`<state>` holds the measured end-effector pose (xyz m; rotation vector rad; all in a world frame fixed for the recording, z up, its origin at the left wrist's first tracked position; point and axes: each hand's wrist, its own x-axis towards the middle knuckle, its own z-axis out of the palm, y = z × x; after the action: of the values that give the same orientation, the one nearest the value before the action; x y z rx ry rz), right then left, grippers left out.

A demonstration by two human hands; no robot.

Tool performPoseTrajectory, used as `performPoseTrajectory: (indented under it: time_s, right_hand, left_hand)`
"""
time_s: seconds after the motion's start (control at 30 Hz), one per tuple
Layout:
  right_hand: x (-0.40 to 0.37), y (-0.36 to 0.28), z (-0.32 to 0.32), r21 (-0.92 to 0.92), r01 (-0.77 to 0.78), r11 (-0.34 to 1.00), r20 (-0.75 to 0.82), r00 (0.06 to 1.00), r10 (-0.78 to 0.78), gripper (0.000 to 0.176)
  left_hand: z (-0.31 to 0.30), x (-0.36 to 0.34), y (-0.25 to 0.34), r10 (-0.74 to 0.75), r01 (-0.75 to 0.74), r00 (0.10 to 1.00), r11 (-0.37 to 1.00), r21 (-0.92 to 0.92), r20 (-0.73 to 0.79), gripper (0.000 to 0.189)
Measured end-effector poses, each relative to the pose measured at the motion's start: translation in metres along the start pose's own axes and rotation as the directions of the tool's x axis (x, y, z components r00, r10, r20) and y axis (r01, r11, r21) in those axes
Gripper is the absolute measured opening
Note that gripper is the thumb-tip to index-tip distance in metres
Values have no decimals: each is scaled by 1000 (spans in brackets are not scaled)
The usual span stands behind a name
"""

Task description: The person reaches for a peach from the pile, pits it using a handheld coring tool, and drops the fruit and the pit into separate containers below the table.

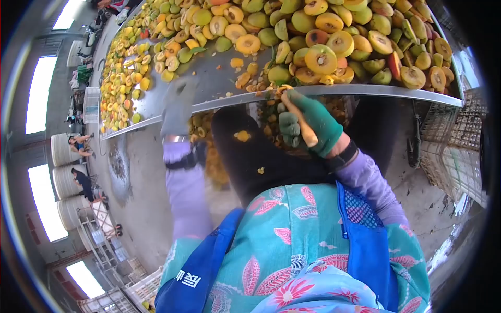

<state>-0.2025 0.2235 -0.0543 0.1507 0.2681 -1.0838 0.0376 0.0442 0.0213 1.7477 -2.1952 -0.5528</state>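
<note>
My right hand point(312, 125), in a green glove, is closed around a wooden-handled tool point(301, 119) just below the table's front rim. The tool's far end is smeared with yellow fruit flesh, so its tip cannot be made out. My left hand point(177, 107), in a greyish glove, is smeared by motion over the table's rim, left of the right hand; its fingers are not clear. Halved yellow peaches point(320, 59) are heaped beyond my right hand, many showing pits or hollows. Loose pits and scraps point(248, 78) lie near the rim.
The metal table point(209, 73) has a raised rim. More fruit pieces point(125, 88) spread along its left part. Beneath it, fruit lies between my knees. Plastic crates point(451, 141) stand at right. People point(81, 145) and large pale tanks point(62, 151) are at far left.
</note>
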Motion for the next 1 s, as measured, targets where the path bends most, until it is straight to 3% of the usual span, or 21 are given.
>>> performPoseTrajectory:
  time_s: [0.03,0.07,0.1,0.17,0.27,0.3,0.33,0.37,0.43,0.47,0.5,0.53,0.63,0.8,0.9,1.0]
  right_hand:
    - [-9,1,11,-117,34,993,0,999,-34,31]
    - [-15,3,17,-225,69,972,0,998,-71,34]
    - [-14,2,13,-203,74,976,-73,993,-90,35]
    - [-11,1,1,-150,87,985,-215,970,-118,38]
    - [-20,13,26,-540,294,789,-177,877,-447,33]
    - [-18,18,32,-644,340,685,-131,833,-537,31]
    - [-4,18,24,-837,384,391,0,713,-701,34]
    - [1,14,23,-909,344,237,59,668,-742,35]
    - [15,7,25,-967,237,-96,222,591,-775,36]
    - [20,6,27,-952,198,-233,305,555,-774,37]
    - [22,8,29,-952,179,-250,307,576,-758,38]
    - [22,10,29,-951,154,-268,306,595,-744,38]
    - [14,16,33,-947,116,-300,304,626,-718,36]
    - [14,25,25,-928,139,-346,365,530,-766,38]
    - [13,32,28,-910,85,-407,386,536,-751,38]
    - [13,26,25,-895,145,-423,418,606,-677,38]
  left_hand:
    - [14,13,39,90,-87,996,987,-138,12,29]
    - [35,39,46,402,-398,915,893,209,25,32]
    - [59,67,52,658,-621,741,595,509,135,36]
    - [114,95,83,266,-322,945,858,400,191,43]
    - [97,77,119,300,-404,894,860,311,332,50]
    - [91,68,118,251,-313,904,940,137,347,47]
    - [82,57,113,202,-201,909,979,-40,366,43]
    - [74,42,106,149,-70,909,975,-210,388,40]
    - [63,-2,98,456,-380,879,846,-373,140,40]
    - [66,-11,95,501,-423,863,789,-446,67,38]
    - [70,-20,91,541,-468,841,722,-510,-5,36]
    - [82,-23,81,500,-399,866,690,-604,-1,32]
    - [96,-39,78,527,-527,834,670,-522,-166,22]
    - [92,-51,94,370,-367,914,576,-731,-167,23]
    - [97,-52,92,216,-211,969,456,-865,-122,26]
    - [91,-57,93,219,-283,957,544,-790,-192,26]
